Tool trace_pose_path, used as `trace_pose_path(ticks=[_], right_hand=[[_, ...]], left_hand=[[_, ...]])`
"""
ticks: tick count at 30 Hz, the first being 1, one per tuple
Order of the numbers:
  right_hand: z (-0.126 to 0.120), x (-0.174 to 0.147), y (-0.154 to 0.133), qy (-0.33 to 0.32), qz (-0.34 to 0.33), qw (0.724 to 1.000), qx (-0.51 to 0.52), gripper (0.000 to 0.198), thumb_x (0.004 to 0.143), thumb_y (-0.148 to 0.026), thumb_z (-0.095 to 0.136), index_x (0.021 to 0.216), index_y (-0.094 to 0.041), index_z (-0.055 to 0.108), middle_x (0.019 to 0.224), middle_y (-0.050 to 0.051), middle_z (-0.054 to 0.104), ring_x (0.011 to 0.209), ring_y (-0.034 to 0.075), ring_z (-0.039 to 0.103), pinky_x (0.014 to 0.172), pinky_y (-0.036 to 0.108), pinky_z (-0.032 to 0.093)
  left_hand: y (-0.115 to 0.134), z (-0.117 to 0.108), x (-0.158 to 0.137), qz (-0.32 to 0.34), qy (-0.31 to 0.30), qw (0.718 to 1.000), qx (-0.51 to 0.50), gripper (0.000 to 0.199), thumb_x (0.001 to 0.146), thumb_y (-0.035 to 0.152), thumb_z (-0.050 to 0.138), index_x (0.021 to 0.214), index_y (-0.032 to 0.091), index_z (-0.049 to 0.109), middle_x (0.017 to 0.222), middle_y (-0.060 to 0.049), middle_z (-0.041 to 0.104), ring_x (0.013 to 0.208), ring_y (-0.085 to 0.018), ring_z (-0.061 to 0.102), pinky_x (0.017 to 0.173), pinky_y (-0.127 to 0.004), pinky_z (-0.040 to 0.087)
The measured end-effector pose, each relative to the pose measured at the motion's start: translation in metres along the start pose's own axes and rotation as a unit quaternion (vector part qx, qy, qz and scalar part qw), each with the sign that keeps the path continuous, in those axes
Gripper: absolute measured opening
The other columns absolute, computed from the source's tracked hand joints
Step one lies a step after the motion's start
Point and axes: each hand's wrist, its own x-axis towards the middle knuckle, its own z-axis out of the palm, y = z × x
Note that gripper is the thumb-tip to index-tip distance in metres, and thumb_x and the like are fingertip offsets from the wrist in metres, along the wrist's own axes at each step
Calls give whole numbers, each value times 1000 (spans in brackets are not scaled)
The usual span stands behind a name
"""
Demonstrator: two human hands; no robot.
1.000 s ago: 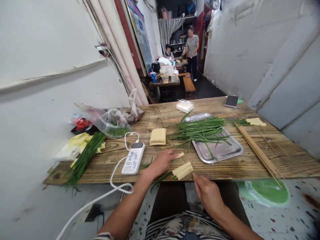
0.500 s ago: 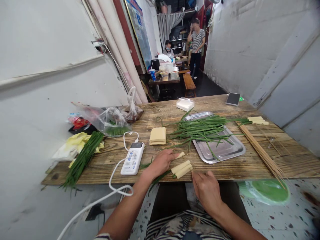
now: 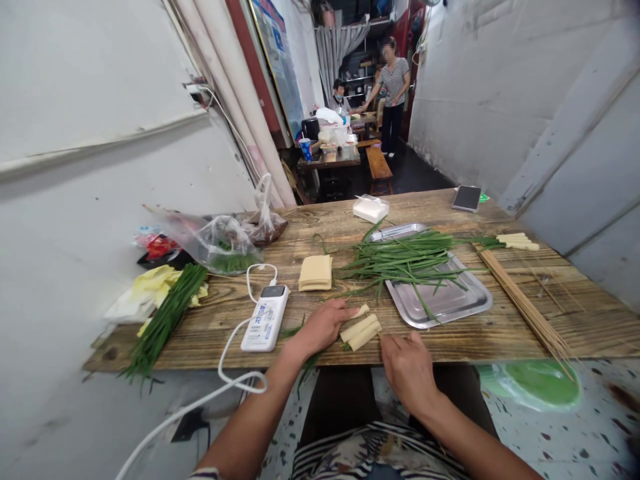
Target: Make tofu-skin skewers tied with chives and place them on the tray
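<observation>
My left hand (image 3: 324, 328) is closed on a small tofu-skin roll (image 3: 361, 311), whose pale end sticks out past the fingertips. Two more tofu-skin rolls (image 3: 363, 332) lie side by side just in front of it, with green chive ends showing at their left. My right hand (image 3: 409, 367) pinches a thin bamboo skewer at the right end of these rolls; most of the skewer is hidden. Beyond my left hand is a stack of square tofu sheets (image 3: 315, 273). Loose chives (image 3: 400, 257) lie across a metal tray (image 3: 473, 303).
A white power bank (image 3: 265, 319) with a cable lies left, near a chive bundle (image 3: 167, 317) and plastic bags (image 3: 225, 243). Bamboo skewers (image 3: 520, 303), finished rolls (image 3: 517, 241) and a phone (image 3: 467, 198) are on the right. Two people are in the background.
My right hand has shifted slightly left, and the two rolls have moved a little left toward my left hand. In the background, the standing person has lowered an arm toward the seated one.
</observation>
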Motion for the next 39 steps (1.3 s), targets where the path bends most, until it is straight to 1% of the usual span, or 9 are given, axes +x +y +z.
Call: trace_pose_path(ticks=[5,12,16,18,20,27,31,36,39], right_hand=[[7,13,2,-11,-8,1000,-18,28,88,-5,42,71,-16,60,64,3,59,58,16,47,68,33,26],[17,20,4,-25,-13,999,-25,26,87,-3,43,70,-15,60,68,5,61,63,17,52,70,31,32],[17,19,7,-24,10,1000,3,21,87,-7,45,81,-15,64,74,5,64,69,17,57,70,29,36],[18,17,7,-21,23,999,12,21,87,-8,45,85,-14,65,76,6,64,70,18,59,69,29,38],[19,14,6,-18,28,999,19,22,87,-8,44,89,-14,65,77,7,65,71,18,60,68,28,40],[25,7,5,-7,47,999,17,22,87,-11,47,97,-15,66,82,8,68,70,18,63,65,27,45],[21,5,4,8,52,997,58,21,86,-10,47,93,-17,65,82,7,68,71,19,64,65,27,47],[19,0,1,51,48,993,100,22,86,-10,46,96,-18,64,81,6,68,70,18,65,63,26,47],[15,-4,2,82,46,990,106,23,87,-10,44,97,-17,63,80,6,67,70,17,65,63,26,47]], left_hand=[[1,0,0,-5,-3,1000,9,39,98,27,30,109,23,67,82,-5,56,77,-18,51,70,-27,39],[3,-2,0,-5,-4,1000,3,36,98,27,32,103,22,67,83,-5,59,80,-18,54,72,-27,40],[6,5,-11,-64,76,995,-17,36,97,30,37,124,19,56,110,-10,64,102,-22,56,91,-36,42],[11,12,-18,-96,125,987,1,43,92,39,49,129,18,51,123,-12,60,113,-26,52,98,-44,39],[17,20,-23,-104,159,981,29,52,84,44,61,128,19,52,128,-13,58,117,-30,50,99,-48,38],[26,47,-25,-77,235,968,53,29,88,29,58,114,17,61,112,-10,67,105,-26,58,93,-46,47],[23,53,-28,-46,267,959,82,37,86,30,60,121,17,58,113,-11,66,105,-27,59,90,-46,50],[19,58,-31,7,309,945,107,35,91,26,52,126,17,54,112,-12,66,102,-25,62,89,-43,52],[20,59,-32,16,313,943,117,41,92,29,53,131,16,49,116,-13,64,105,-24,61,90,-41,52]])
